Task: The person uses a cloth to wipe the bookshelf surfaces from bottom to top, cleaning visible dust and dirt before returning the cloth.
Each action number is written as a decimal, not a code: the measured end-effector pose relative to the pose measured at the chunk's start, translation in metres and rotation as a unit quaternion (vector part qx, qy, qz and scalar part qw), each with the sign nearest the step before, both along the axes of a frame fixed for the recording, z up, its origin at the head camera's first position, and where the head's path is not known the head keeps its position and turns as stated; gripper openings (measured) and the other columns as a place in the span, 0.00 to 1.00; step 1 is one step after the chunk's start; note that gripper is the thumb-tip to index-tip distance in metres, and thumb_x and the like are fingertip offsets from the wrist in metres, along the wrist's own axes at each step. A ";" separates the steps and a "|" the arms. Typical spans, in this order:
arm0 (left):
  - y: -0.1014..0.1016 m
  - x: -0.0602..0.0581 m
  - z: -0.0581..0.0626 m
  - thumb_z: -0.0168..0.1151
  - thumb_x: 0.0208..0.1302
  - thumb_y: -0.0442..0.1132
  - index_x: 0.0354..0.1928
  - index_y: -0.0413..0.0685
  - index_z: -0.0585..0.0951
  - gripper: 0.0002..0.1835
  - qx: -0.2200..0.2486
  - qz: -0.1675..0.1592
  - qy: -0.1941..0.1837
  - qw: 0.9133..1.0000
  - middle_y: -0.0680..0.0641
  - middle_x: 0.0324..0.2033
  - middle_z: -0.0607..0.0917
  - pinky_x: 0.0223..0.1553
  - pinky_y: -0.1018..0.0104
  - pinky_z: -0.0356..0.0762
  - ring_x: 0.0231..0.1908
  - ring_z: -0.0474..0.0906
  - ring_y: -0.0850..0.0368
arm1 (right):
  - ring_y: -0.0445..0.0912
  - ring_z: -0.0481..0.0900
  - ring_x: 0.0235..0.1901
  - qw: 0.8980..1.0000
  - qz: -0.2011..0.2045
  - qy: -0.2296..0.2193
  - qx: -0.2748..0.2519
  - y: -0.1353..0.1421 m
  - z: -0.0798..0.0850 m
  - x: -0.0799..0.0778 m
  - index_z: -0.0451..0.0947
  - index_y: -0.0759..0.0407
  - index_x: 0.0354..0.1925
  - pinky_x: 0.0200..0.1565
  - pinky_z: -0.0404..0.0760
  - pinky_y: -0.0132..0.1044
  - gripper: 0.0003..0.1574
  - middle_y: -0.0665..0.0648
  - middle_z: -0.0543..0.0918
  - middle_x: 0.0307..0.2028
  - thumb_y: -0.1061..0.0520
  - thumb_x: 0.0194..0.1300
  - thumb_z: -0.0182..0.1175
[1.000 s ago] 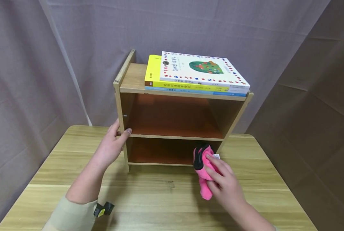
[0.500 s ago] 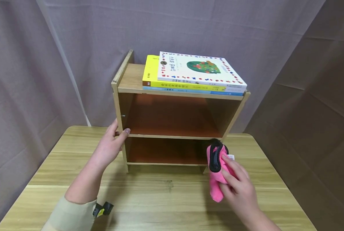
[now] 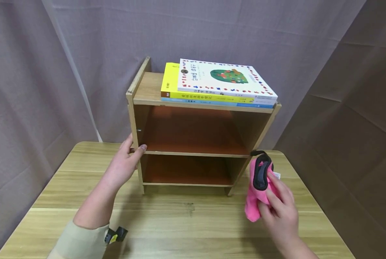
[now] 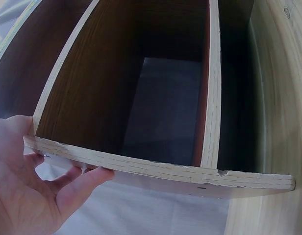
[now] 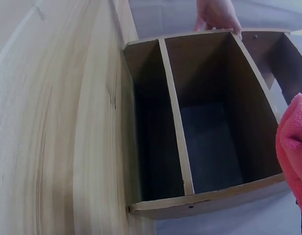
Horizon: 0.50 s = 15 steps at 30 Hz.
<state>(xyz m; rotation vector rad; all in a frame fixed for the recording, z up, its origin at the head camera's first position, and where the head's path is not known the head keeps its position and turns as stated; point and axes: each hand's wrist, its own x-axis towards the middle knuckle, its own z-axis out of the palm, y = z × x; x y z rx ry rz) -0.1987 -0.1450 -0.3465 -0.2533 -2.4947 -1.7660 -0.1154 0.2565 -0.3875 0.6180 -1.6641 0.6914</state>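
Upper centre, books (image 3: pixel 227 77) top the wooden shelf (image 3: pixel 148 85) the left hand (image 3: pixel 123 165) grips; right hand (image 3: pixel 281 212), pinching pink cloth (image 3: pixel 254 203), has moved rightward.

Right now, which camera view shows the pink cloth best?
The head view: the pink cloth is fully in frame, partly covered by the right hand. The right wrist view crops it at the right edge; the left wrist view shows none.

Your left sleeve (image 3: pixel 81 241) is pale beige-green; at its cuff (image 3: pixel 95 229) sits a small black device (image 3: pixel 121 233) with a yellow patch (image 3: pixel 113 238).
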 end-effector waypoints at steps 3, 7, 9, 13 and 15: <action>-0.001 0.000 -0.001 0.51 0.73 0.59 0.77 0.77 0.51 0.35 0.000 0.001 -0.002 1.000 0.42 0.72 0.57 0.44 0.50 0.81 0.63 0.66 0.42 | 0.56 0.78 0.50 1.000 -0.022 0.000 -0.014 -0.001 0.000 -0.003 0.87 0.71 0.37 0.60 0.70 0.31 0.21 0.72 0.82 0.47 0.53 0.66 0.58; -0.001 -0.001 -0.001 0.51 0.73 0.59 0.77 0.77 0.51 0.35 0.001 0.000 0.000 1.000 0.42 0.72 0.57 0.44 0.50 0.81 0.63 0.66 0.42 | 0.61 0.76 0.48 0.999 -0.041 -0.006 -0.031 -0.004 0.002 -0.006 0.84 0.75 0.34 0.60 0.70 0.29 0.19 0.75 0.81 0.48 0.57 0.62 0.57; -0.001 -0.001 -0.001 0.52 0.73 0.59 0.77 0.76 0.52 0.34 0.003 -0.001 0.001 1.000 0.42 0.72 0.57 0.44 0.50 0.81 0.63 0.67 0.42 | 0.61 0.76 0.50 0.998 -0.045 -0.011 -0.040 -0.007 0.003 -0.008 0.83 0.77 0.34 0.61 0.70 0.30 0.18 0.76 0.80 0.48 0.60 0.59 0.56; 0.000 -0.001 0.000 0.52 0.74 0.57 0.77 0.75 0.52 0.34 0.006 -0.002 0.002 1.000 0.42 0.72 0.57 0.43 0.49 0.82 0.63 0.66 0.42 | 0.56 0.75 0.56 0.997 -0.042 -0.030 -0.053 -0.010 0.002 -0.014 0.83 0.79 0.36 0.61 0.70 0.30 0.17 0.76 0.79 0.50 0.65 0.55 0.55; 0.000 -0.001 0.000 0.52 0.74 0.57 0.77 0.75 0.51 0.35 0.007 -0.004 0.002 1.000 0.41 0.72 0.56 0.43 0.48 0.82 0.63 0.65 0.42 | 0.55 0.75 0.57 0.997 -0.041 -0.040 -0.056 -0.009 -0.001 -0.019 0.83 0.78 0.37 0.61 0.70 0.29 0.17 0.76 0.78 0.52 0.66 0.54 0.55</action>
